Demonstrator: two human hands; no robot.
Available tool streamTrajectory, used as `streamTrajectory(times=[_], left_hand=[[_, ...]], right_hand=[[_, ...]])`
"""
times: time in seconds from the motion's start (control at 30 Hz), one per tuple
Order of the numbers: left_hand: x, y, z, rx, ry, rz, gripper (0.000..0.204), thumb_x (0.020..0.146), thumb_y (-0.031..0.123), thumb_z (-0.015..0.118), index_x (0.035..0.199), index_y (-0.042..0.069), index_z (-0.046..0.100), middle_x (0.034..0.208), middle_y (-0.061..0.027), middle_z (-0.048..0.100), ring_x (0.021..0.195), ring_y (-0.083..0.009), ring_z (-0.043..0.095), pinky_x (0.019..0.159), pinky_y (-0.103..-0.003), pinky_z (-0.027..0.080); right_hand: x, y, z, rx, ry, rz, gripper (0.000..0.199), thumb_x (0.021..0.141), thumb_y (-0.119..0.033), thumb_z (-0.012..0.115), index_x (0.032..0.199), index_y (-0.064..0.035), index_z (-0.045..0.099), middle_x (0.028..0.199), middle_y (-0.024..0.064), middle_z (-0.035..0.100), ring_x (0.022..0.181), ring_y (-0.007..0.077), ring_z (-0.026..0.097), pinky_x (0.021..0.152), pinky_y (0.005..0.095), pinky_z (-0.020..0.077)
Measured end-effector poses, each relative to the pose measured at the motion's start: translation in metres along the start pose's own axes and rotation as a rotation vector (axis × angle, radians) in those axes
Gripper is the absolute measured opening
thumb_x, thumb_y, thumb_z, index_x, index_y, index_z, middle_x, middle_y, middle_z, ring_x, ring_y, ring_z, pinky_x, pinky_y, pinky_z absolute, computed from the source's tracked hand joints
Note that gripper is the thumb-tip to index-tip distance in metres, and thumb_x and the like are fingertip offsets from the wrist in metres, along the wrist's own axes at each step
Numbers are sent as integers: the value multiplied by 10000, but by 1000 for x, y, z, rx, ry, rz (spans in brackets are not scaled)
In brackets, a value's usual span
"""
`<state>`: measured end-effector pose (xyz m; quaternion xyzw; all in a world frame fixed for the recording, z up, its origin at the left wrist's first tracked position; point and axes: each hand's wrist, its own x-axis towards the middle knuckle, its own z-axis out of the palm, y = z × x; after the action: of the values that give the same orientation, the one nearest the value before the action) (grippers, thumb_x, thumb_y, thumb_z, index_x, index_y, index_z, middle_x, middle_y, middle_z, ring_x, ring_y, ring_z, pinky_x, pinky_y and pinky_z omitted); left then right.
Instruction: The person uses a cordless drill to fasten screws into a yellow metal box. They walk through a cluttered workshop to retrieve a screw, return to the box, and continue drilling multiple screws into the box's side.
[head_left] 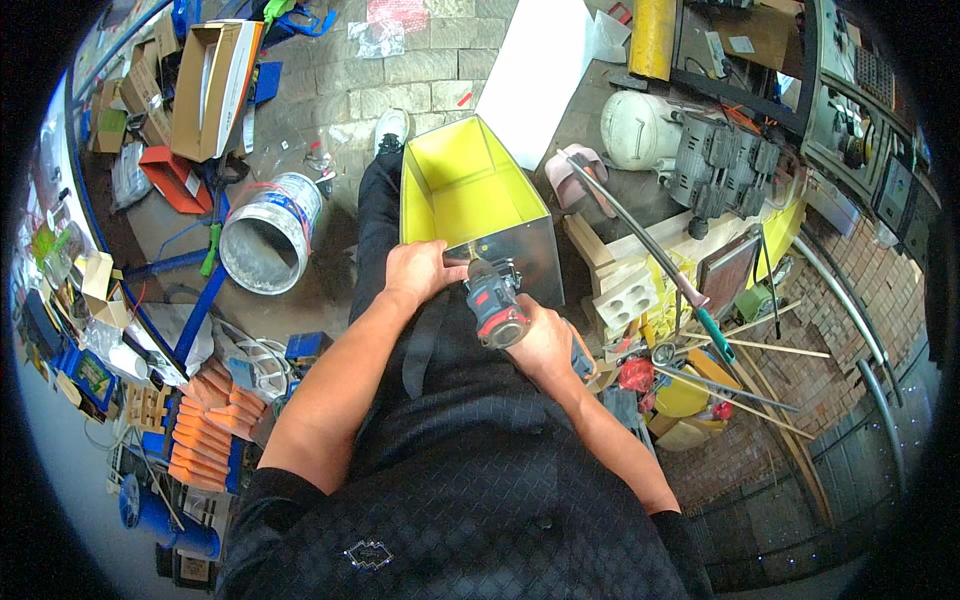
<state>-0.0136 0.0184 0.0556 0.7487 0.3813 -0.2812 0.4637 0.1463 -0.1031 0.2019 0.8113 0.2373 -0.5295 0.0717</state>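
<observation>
Grinder [495, 305] in R hand [543, 345], L hand [420, 270] steadies box [470, 185].

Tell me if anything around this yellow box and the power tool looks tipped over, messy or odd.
Yes. A white bucket lies on its side on the paved floor, mouth open toward the camera. Cardboard boxes and plastic scraps lie scattered beyond it. The yellow-lined box rests on the person's lap, steadied by the left hand, while the right hand holds the power tool.
</observation>
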Motion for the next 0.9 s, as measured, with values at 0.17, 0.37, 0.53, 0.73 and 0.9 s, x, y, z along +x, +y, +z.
streamTrajectory(times=[0.17, 0.37, 0.53, 0.73, 0.9], left_hand=[[1, -3, 4, -5, -17, -14, 507, 799, 580, 843, 989, 112, 802, 937, -153, 789, 919, -344, 769, 827, -456, 603], [0, 0, -1, -30, -21, -17, 512, 807, 587, 834, 997, 113, 801, 939, -154, 789, 920, -346, 768, 827, -455, 603], [1, -3, 3, -11, -13, -12, 513, 806, 590, 833, 989, 113, 799, 938, -154, 789, 916, -341, 769, 821, -456, 604], [3, -7, 8, -13, -22, -26, 517, 799, 597, 837, 958, 107, 792, 928, -153, 788, 910, -340, 770, 814, -456, 605], [3, -6, 10, 13, 4, -10, 524, 796, 608, 834, 958, 111, 797, 917, -146, 787, 901, -340, 769, 806, -450, 605]], right_hand=[[-1, 2, 3, 19, 25, -9, 475, 866, -485, 740, 1092, -68, 718, 955, 282, 749, 976, 476, 719, 856, 566, 547], [1, 2, 1, -8, 7, -18, 444, 870, -467, 736, 1065, -68, 710, 946, 281, 748, 970, 477, 720, 851, 566, 547], [0, -2, -1, -13, -7, -8, 447, 868, -472, 741, 1077, -77, 713, 940, 275, 751, 960, 473, 724, 840, 566, 548], [-1, -5, -5, -5, -9, -15, 448, 863, -478, 753, 1072, -84, 710, 932, 272, 750, 951, 477, 724, 834, 570, 548], [0, 2, 1, -22, 6, -26, 438, 871, -469, 746, 1077, -84, 713, 928, 276, 748, 952, 479, 723, 830, 572, 547]])
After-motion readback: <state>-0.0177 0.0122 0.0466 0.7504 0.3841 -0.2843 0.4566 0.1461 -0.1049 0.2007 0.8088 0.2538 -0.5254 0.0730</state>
